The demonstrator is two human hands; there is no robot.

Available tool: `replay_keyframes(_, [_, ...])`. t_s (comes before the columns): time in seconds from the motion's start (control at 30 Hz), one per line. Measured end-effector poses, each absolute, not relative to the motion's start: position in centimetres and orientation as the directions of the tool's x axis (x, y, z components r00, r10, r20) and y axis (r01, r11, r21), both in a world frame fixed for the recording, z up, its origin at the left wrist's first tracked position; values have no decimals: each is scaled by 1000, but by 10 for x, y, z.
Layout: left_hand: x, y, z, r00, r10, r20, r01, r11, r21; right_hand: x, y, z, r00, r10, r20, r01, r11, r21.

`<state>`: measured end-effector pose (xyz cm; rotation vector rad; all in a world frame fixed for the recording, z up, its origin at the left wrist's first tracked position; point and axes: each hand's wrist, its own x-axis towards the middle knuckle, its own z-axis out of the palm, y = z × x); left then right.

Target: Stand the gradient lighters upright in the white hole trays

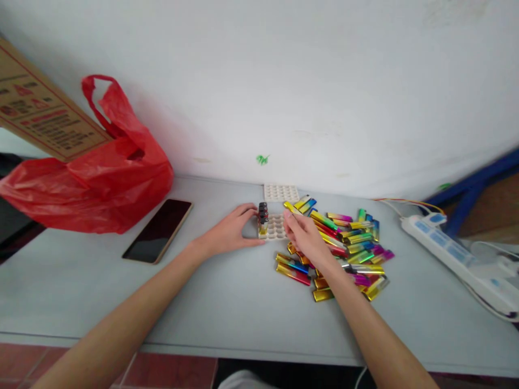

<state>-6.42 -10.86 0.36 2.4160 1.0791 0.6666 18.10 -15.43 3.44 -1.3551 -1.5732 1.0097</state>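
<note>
A white tray with rows of round holes (278,227) lies on the table. Several lighters (263,213) with black tops stand upright in a row along its left side. Beside that row, my left hand (233,232) has its fingers and thumb spread around the tray's left side, the thumb low along the near edge. My right hand (302,232) is closed in a pinch at the tray's right edge; whatever is between the fingertips is hidden. Under and right of this hand spreads a loose pile of shiny lighters (359,237) in gold, red, blue, green and purple.
Behind, against the wall, lies a second holed tray (281,193). A phone (158,231) and a red plastic bag (117,178) are at left, with a cardboard box (44,108) behind the bag. A white power strip (450,254) with cables runs along the right.
</note>
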Motion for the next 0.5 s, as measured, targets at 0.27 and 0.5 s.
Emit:
replay_keyframes(0.27, [-66, -107, 2, 590, 772, 236, 595, -613, 520, 180, -156, 33, -11, 993, -114, 296, -106, -949])
replay_keyframes(0.5, [-66, -106, 2, 589, 770, 244, 608, -622, 494, 180, -157, 29, -4, 998, -56, 286, -53, -957])
